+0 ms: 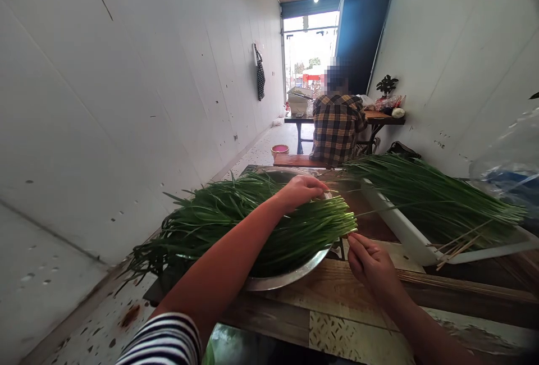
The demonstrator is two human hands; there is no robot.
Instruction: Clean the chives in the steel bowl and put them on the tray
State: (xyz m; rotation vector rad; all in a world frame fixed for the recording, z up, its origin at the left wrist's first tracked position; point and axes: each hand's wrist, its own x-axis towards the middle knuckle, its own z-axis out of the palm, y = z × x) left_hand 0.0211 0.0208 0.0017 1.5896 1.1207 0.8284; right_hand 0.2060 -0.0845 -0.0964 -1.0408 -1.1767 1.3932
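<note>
A large heap of long green garlic chives (290,236) lies in a round metal basin (290,281), with its pale stem ends lined up toward the right. My left hand (303,192) reaches across the heap, thumb and fingers pinched together at the far side of those ends. A thin pale tip shows just past the fingertips; its kind is unclear. Below the near stem ends, my right hand (373,261) is closed in a pinch, touching or almost touching them. Whatever it grips is too small to make out.
More chives (442,196) lie in a white tray (398,230) at right, with thin wooden sticks (463,247) at its near corner. Another bundle of sticks (467,287) lies on the wooden tabletop (290,320). Ahead, a person in plaid (337,129) sits at another table (389,121).
</note>
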